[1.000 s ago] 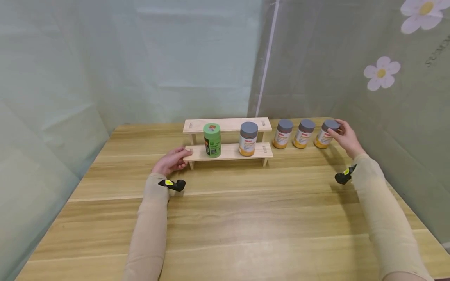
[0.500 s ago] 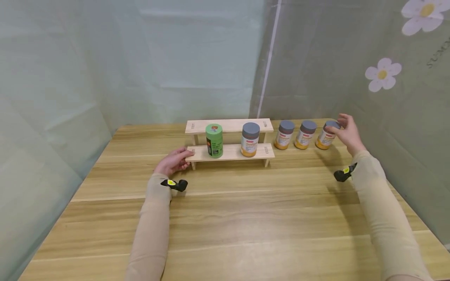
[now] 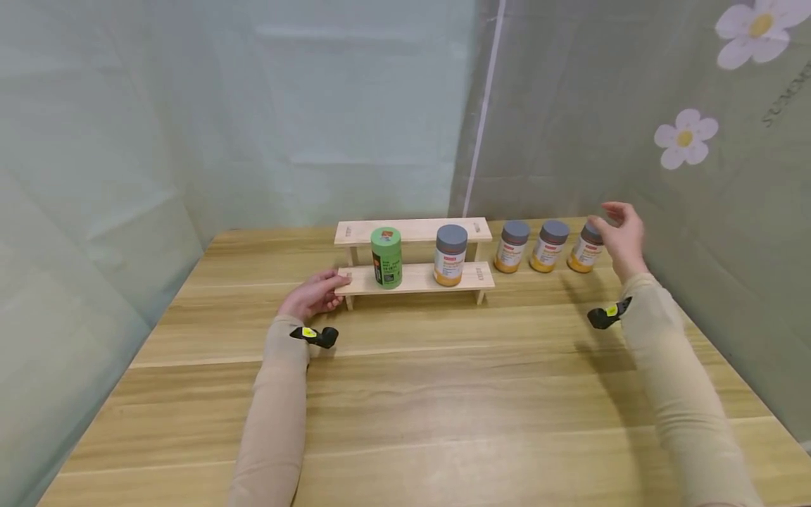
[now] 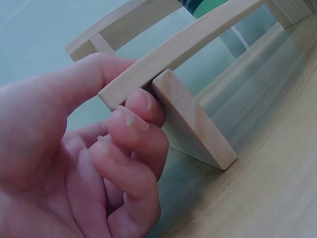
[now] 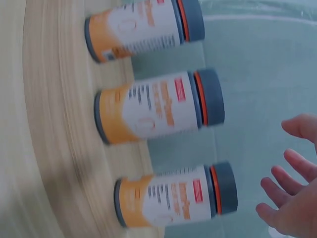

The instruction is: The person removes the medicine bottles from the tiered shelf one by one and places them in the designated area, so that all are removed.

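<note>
My left hand (image 3: 313, 294) pinches the left end of a small two-tier wooden shelf (image 3: 415, 278); in the left wrist view the thumb lies over the board and curled fingers sit under it. A green jar (image 3: 386, 258) and a grey-lidded supplement bottle (image 3: 450, 258) stand upright on the lower tier. Three similar bottles line up on the table right of the shelf: a left one (image 3: 512, 248), a middle one (image 3: 549, 248) and a right one (image 3: 583, 252). My right hand (image 3: 624, 239) hovers by the right bottle's lid; the right wrist view shows loose fingers (image 5: 282, 186) apart from it.
The shelf's upper tier (image 3: 412, 230) runs behind the lower one. The wooden table (image 3: 405, 394) stretches toward me. A pale green curtain (image 3: 355, 105) hangs close behind its far edge, and a flowered curtain (image 3: 741, 232) borders the right side.
My right hand has let go of the right bottle's lid and lifted slightly off it. The bottle stays in line with the others. My left hand keeps its hold on the shelf.
</note>
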Demonstrator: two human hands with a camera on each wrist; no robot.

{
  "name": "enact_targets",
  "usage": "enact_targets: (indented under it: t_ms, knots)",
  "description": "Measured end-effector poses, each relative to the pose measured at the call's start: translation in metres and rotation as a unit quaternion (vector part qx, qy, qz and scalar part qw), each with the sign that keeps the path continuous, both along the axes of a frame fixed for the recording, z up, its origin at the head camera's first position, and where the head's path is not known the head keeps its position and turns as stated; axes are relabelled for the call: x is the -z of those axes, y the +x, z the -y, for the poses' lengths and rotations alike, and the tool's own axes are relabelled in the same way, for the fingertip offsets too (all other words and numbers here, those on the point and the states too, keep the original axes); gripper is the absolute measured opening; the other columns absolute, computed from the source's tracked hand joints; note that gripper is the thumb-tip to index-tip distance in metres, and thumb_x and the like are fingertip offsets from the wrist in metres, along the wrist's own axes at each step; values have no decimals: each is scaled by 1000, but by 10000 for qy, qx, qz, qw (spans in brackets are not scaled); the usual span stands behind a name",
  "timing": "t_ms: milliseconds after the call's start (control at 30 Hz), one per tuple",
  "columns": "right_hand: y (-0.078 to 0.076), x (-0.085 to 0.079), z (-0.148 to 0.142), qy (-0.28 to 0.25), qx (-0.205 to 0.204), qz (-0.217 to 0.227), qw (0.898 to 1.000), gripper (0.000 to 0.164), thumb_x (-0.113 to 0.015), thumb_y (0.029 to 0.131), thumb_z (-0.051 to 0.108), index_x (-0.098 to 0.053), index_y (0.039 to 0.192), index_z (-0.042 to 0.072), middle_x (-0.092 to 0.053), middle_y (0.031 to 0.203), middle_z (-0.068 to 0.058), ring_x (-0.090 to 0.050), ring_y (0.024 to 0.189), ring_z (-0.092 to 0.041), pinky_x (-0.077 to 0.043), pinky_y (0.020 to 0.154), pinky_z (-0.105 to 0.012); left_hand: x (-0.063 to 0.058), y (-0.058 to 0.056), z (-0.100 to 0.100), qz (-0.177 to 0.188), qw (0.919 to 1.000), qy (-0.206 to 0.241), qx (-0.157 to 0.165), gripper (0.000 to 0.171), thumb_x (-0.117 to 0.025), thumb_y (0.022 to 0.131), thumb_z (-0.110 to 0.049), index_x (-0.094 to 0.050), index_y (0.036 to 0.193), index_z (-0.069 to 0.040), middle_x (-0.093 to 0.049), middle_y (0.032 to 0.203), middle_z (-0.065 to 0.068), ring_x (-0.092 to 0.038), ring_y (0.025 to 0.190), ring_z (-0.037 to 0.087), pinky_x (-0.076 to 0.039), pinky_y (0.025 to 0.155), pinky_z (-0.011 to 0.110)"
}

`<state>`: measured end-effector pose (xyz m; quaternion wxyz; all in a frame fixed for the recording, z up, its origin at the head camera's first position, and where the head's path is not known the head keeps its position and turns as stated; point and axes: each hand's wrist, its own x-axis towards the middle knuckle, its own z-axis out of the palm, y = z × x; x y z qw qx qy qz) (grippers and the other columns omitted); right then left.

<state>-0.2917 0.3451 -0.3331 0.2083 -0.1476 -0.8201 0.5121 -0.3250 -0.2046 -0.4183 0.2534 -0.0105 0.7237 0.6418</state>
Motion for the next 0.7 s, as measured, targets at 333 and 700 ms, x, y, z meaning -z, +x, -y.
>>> enact_targets:
  t_ms: [333, 700]
  knots:
    - [-4, 6, 28, -275, 282, -314, 9987, 39, -59, 92, 20, -55, 130, 12, -54, 123, 9, -46, 129, -15, -44, 98, -22, 4, -1, 0, 64, 10000, 37, 32, 33, -59, 97, -31, -42, 121, -15, -57, 68, -9, -51, 58, 2, -42, 55, 14]
    - [2, 4, 70, -647, -154, -1180, 9908, 36, -59, 91, 7, -58, 127, 6, -58, 132, -6, -50, 124, -18, -35, 111, -27, 4, -2, 0, -29, 9999, -106, 6, 23, -58, 97, -31, -43, 108, -16, -54, 69, -8, -49, 58, 3, -40, 54, 15]
